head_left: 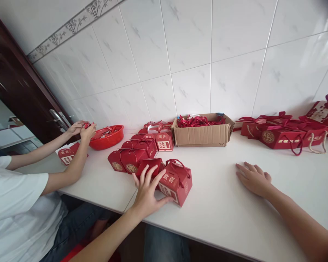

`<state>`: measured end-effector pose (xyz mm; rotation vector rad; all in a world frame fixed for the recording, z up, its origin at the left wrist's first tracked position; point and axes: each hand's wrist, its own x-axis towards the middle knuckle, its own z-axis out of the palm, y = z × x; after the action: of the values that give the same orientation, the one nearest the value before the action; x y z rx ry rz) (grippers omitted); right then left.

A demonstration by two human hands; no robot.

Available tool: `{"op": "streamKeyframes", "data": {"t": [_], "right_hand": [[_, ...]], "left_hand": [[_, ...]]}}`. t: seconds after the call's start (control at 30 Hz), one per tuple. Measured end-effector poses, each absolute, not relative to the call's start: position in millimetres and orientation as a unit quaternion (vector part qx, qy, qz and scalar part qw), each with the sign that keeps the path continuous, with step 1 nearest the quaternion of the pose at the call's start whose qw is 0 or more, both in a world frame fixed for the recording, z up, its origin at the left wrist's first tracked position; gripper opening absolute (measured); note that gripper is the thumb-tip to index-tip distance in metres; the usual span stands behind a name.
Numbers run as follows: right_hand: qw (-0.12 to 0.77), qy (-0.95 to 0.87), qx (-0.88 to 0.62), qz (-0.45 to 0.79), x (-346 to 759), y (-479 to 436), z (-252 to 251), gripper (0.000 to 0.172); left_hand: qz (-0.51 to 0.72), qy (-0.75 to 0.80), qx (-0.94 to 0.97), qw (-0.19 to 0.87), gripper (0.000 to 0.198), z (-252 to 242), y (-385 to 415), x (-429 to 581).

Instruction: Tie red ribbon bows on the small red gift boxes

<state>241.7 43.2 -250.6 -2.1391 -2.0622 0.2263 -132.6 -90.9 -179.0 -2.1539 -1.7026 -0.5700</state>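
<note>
"Where's the cord-handled red gift box (182, 183)?"

"Upright on the white worktop (221, 189), in front of the cardboard carton (200, 137) and a little to its left, with twisted red cord across its top."

"And the left hand (149, 194)?"

"At that gift box's left side, also in front and left of the carton. Its fingers are spread apart: the thumb is at the gift box's lower front, and the others overlap a darker red box (151, 161). How firmly they touch, I can't tell."

"The right hand (253, 178)?"

"Palm down on the worktop, in front of the carton and to its right, fingers slightly apart."

"What's around the carton?"

"Dark red ribbons (198, 120) inside it, a cluster of red candy boxes (135, 153) to its left, ribboned hexagonal boxes (281, 138) to its right."

"Anyone else?"

"A co-worker (19, 200), far left of the carton, holding a small red packet (86, 125) beside a red plastic basin (105, 142)."
</note>
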Motion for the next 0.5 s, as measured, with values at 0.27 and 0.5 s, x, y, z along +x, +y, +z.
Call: {"op": "streamKeyframes", "data": {"t": [0.27, 0.5], "right_hand": [[0.068, -0.693, -0.713, 0.084, 238.4, 38.9, -241.4, 0.053], [0.087, -0.698, -0.709, 0.057, 238.5, 40.6, -247.2, 0.050]], "left_hand": [[-0.236, -0.622, -0.729, 0.163, 0.076, -180.1, 5.6, -122.4], [-0.245, -0.646, -0.704, 0.164, 0.071, -178.8, 53.6, -131.0]]}}
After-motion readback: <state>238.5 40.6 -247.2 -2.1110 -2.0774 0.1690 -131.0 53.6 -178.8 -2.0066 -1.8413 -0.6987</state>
